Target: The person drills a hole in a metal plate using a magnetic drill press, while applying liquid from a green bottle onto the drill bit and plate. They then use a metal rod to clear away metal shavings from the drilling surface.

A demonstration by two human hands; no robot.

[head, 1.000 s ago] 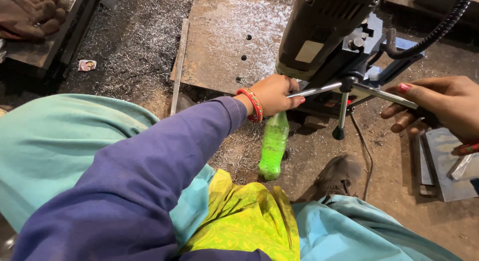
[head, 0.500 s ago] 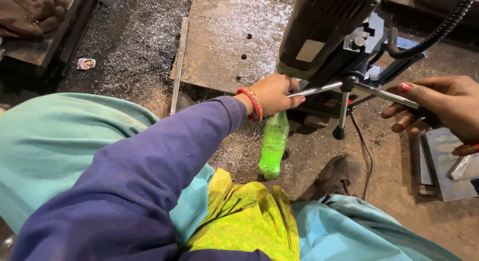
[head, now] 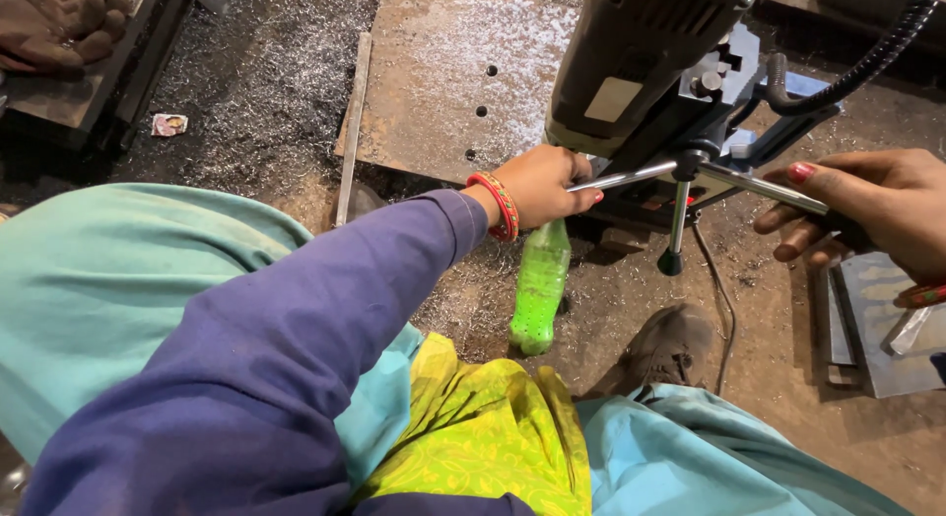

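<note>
Green translucent plastic, ribbed and lobed at its base, makes up the bottle [head: 539, 291] that the left hand [head: 540, 184] grips by the neck, fingers curled fully around it so the cap end is hidden in the fist; the bottle points down toward six o'clock from that hand, and whether its base touches the floor cannot be told. A red and gold beaded bangle [head: 498, 206] circles the wrist above a purple sleeve [head: 296, 348]. At three o'clock from the bottle, the right hand [head: 867, 215] is wrapped around one smooth chrome feed handle [head: 759, 184] of the drill machine [head: 645, 63], fingers closed over the rod's outer end. The machine body is dark grey painted metal, boxy, with a ribbed black hose [head: 867, 58] curving off at one o'clock. Beyond it, at twelve o'clock, lies a rusty flat steel plate [head: 443, 82] with three small drilled holes, dusted with bright silver shavings. The floor [head: 256, 92] is dark, gritty and strewn with the same curled metal swarf. Worn brown leather gloves [head: 54, 23] rest at ten o'clock on a dark rack. A dusty shoe [head: 670, 348] sits at five o'clock, beside pale grey sheet-metal pieces [head: 877, 329] at four o'clock.
</note>
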